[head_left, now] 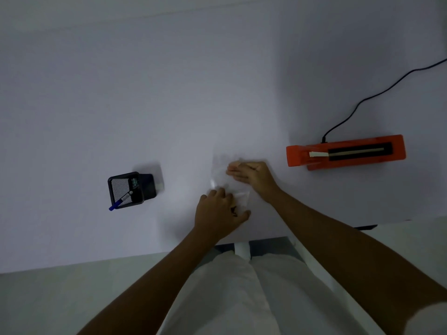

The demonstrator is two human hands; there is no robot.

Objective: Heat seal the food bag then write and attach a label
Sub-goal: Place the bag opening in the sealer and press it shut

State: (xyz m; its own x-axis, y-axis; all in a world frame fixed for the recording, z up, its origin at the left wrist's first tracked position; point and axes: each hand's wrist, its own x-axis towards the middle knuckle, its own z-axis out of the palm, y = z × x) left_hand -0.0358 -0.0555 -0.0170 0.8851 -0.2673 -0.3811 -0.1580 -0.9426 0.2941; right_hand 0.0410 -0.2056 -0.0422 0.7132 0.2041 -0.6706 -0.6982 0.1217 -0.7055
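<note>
Both hands are down on a clear plastic bag that lies flat on the white table, close to the near edge where the person stands. The right hand rests on the far part of the bag with its fingers stretched out straight and pressed together, palm down, flattening the film rather than closing round it. The left hand sits on the near part, fingers curled over the plastic and thumb out to the side; whether it pinches the film or only presses on it, I cannot tell from here. There is a small dark mark on the back of that hand. The bag is so clear and the light so dim that its contents and its open end are not readable. Well off to the right of the right hand stands an orange heat sealer, its long dark sealing strip showing and a black cord running away from it. Out to the left of the left hand is a black mesh holder with a blue-capped marker leaning in it.
</note>
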